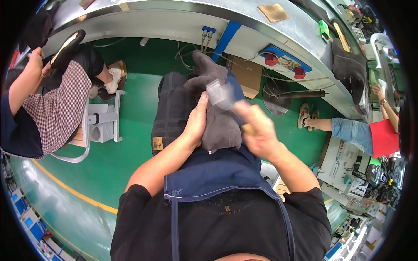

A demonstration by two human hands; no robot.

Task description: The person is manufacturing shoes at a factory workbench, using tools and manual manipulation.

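A dark grey suede boot [221, 130] lies across my lap, over a blue apron [217, 185] and dark trousers. My left hand [198, 117] grips the boot from its left side, thumb along the near face; its other fingers are mostly hidden. In my right hand [257, 130] is a tool with a pale squarish head [219, 93] and a bit of yellowish handle. Motion smears this hand and the tool, so I cannot tell the tool's exact kind. Its head is over the upper part of the boot.
Ahead runs a metal workbench [191, 11] bearing a tan pad [273, 13], a green box [324, 30] and more grey boots [348, 65]. Below it are red sockets [271, 58], cables, cardboard [244, 78] and a round base [276, 100]. Co-workers sit at left [56, 100] and stand at right [352, 130].
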